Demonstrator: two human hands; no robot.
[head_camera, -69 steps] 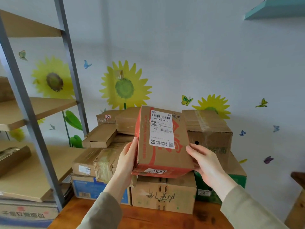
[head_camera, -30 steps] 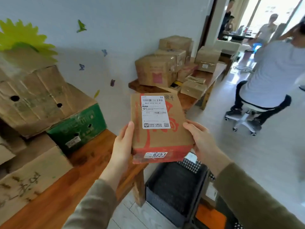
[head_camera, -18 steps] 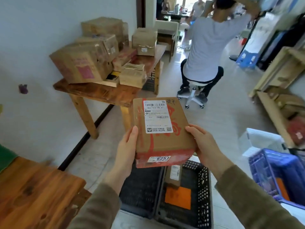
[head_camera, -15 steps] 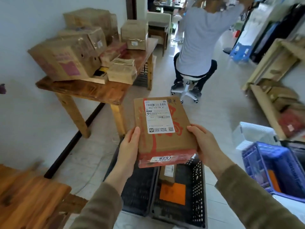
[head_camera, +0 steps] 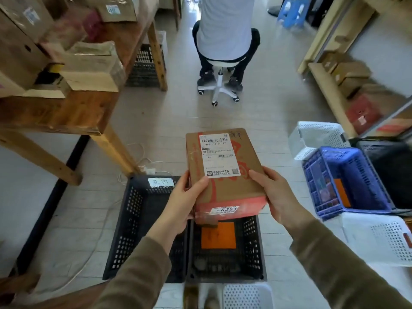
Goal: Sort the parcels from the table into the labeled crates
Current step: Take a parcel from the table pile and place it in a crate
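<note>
A brown cardboard parcel (head_camera: 225, 186) with red print, a white shipping label and a "6251" sticker is held in the air between both hands. My left hand (head_camera: 185, 201) grips its left edge and my right hand (head_camera: 274, 195) grips its right edge. Below it on the floor stand two black crates side by side. The left black crate (head_camera: 133, 221) bears a white label on its far rim. The right black crate (head_camera: 252, 246) has an orange label inside, and the parcel hangs over its far end.
A blue crate (head_camera: 343, 181) with an orange label and white crates (head_camera: 316, 137) (head_camera: 379, 239) stand at the right. A wooden table (head_camera: 66, 110) with parcels is at the left. A person on a wheeled stool (head_camera: 220, 85) sits ahead. Shelves line the right wall.
The view turned from the parcel stack on the table to the floor crates. Both hands kept hold of the parcel and carried it over the black crates.
</note>
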